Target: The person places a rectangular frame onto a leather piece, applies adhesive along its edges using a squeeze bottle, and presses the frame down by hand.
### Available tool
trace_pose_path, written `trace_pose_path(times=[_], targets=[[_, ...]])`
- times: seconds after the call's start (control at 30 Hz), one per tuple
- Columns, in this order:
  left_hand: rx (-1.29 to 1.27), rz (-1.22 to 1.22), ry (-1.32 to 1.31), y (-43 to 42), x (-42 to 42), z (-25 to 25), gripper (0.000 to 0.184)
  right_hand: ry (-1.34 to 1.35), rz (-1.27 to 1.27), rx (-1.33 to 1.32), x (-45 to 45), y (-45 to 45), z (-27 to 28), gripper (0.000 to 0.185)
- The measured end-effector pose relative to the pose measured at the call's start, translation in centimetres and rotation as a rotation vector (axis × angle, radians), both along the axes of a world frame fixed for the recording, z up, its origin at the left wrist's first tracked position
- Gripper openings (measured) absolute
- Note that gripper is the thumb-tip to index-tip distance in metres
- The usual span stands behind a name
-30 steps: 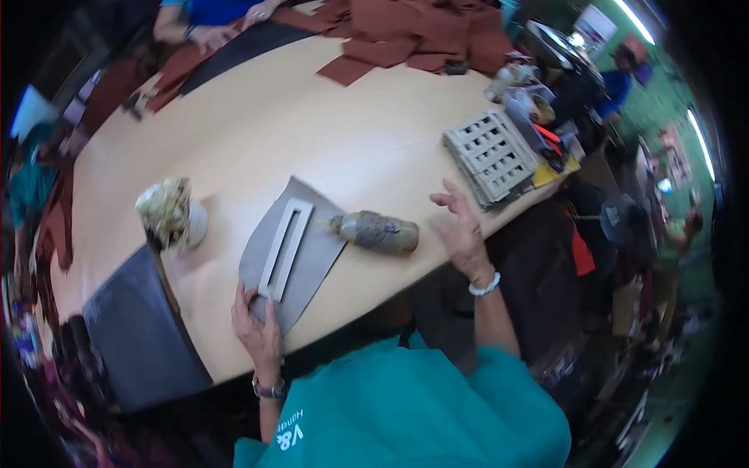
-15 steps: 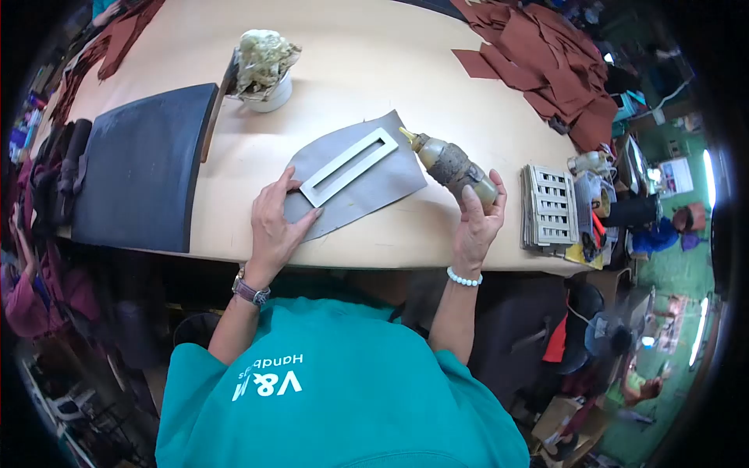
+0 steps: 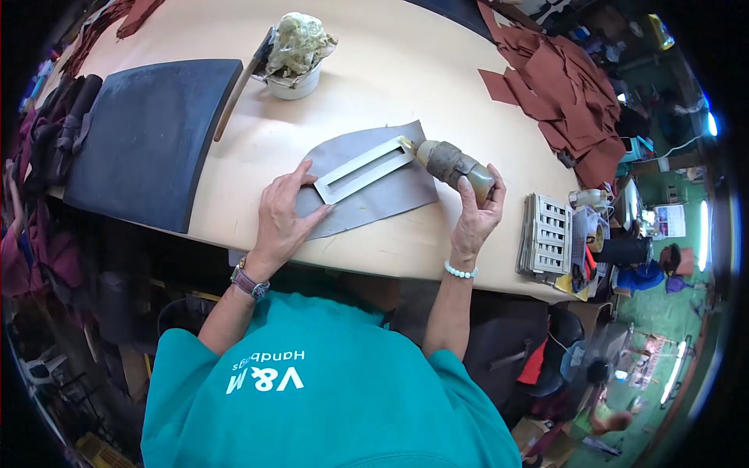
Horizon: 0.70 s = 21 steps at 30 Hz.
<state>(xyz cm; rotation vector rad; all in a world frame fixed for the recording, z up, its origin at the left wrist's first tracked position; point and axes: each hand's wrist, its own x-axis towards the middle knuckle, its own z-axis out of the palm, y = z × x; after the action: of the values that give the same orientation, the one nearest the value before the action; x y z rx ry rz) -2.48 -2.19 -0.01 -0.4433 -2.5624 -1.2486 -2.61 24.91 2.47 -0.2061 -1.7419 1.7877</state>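
Observation:
My left hand (image 3: 282, 214) is at the lower left end of a pale rectangular frame (image 3: 363, 170) with a long slot, thumb and fingers spread at its two sides. Under the frame lies a grey curved sheet (image 3: 382, 200), pointed at the top. My right hand (image 3: 477, 214) grips the base of a glue bottle (image 3: 451, 162) wrapped in dark, crusted material. The bottle is tilted, and its yellowish nozzle meets the upper right end of the frame; whether anything comes out is too small to tell.
A white tub (image 3: 295, 84) topped with a crusty mass stands behind, beside a wooden-handled tool (image 3: 236, 97). A dark panel (image 3: 152, 140) lies left on the table (image 3: 421, 70). Slotted pale plates (image 3: 548, 236) are stacked right; brown pieces (image 3: 566, 97) are piled at the back right.
My right hand was open beside the lying bottle, then took hold of it and brought its nozzle to the frame's far end. The camera view has turned.

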Motion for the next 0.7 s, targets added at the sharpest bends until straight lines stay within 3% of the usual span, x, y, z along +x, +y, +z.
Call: trace_pose_path(times=[0.27,0.7], targets=[[0.011,0.006,-0.006,0.1,0.1,0.2,0.072,-0.025,-0.002,0.143,0.2,0.1,0.0,0.050],[0.027,0.014,-0.004,0.1,0.0,0.1,0.080,-0.102,0.198,0.090,4.1,-5.3,-0.7,0.053]])
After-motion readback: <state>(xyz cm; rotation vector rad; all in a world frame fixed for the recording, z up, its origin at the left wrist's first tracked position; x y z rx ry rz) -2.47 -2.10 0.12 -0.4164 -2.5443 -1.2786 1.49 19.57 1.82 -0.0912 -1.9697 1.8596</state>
